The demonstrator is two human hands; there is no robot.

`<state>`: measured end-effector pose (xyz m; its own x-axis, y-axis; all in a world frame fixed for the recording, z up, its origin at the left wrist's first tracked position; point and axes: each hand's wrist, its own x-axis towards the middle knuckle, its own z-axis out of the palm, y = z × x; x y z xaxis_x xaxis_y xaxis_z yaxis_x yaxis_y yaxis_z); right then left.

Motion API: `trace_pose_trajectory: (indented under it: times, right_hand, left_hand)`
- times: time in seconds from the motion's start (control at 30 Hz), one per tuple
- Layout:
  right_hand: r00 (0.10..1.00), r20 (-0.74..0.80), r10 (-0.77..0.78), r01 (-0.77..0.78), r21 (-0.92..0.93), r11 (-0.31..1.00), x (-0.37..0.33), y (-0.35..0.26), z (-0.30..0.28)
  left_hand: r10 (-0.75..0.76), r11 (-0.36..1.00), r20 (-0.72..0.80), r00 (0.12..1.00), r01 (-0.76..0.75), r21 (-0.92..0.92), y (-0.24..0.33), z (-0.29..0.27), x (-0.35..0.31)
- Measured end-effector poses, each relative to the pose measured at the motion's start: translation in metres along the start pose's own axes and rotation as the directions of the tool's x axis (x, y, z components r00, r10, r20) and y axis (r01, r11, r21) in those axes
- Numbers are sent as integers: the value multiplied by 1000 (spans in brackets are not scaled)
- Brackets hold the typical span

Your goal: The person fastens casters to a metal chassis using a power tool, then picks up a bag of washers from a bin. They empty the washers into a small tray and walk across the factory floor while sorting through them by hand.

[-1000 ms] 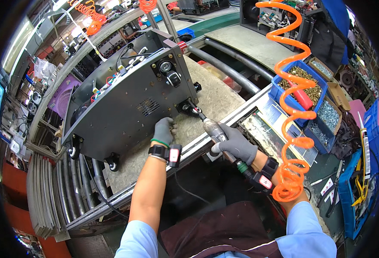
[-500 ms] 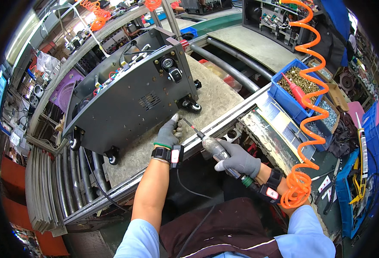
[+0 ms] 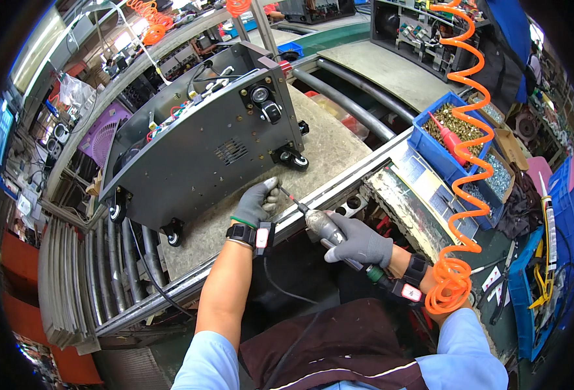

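Observation:
My right hand [image 3: 363, 240] is wrapped round a power screwdriver [image 3: 323, 226] with a long thin bit. Its bit slants up and left toward the fingertips of my left hand [image 3: 255, 203]. The left fingers are curled in a pinch close to the bit's tip; whatever they hold is too small to make out. Both hands wear grey gloves. Just beyond them a dark grey metal machine housing [image 3: 202, 153] lies on its side, its flat base turned toward me. Casters [image 3: 291, 158] are fixed on that base, with vent slots and small holes.
The housing rests on a worn board [image 3: 329, 140] over rollers [image 3: 358, 81]. To the right stand blue bins [image 3: 440, 146] of screws, with a red-tipped bottle [image 3: 453, 138] in one. An orange coiled air hose [image 3: 472, 188] hangs beside my right arm. Stacked flat sheets [image 3: 66, 286] stand at left.
My left fingers have drawn slightly nearer to me and curled more beside the bit's tip. The screwdriver has shifted slightly down. The whole view has moved a little.

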<state>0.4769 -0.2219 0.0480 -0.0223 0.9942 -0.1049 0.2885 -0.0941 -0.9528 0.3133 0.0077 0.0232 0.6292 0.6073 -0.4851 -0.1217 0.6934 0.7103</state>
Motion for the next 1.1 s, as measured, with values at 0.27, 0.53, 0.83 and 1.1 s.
trace_pose_trajectory:
  times: [0.27, 0.53, 0.83, 1.1]
  right_hand:
    - [981, 25, 192, -133, -633, 763, 3, -35, 4]
    - [977, -210, -22, 53, 145, 988, 49, 29, 25]
    - [974, -224, 42, -34, 40, 999, 72, 29, 24]
    - [960, -276, 46, -123, -270, 955, 68, 16, 28]
  left_hand:
    - [-36, 883, -19, 999, 40, 468, 12, -5, -10]
    - [-16, 988, -203, 979, -15, -151, -10, 22, 7]
    - [79, 946, -230, 970, -146, -289, -6, -19, 5]
    - [50, 953, -268, 962, -126, -275, -3, -15, -6]
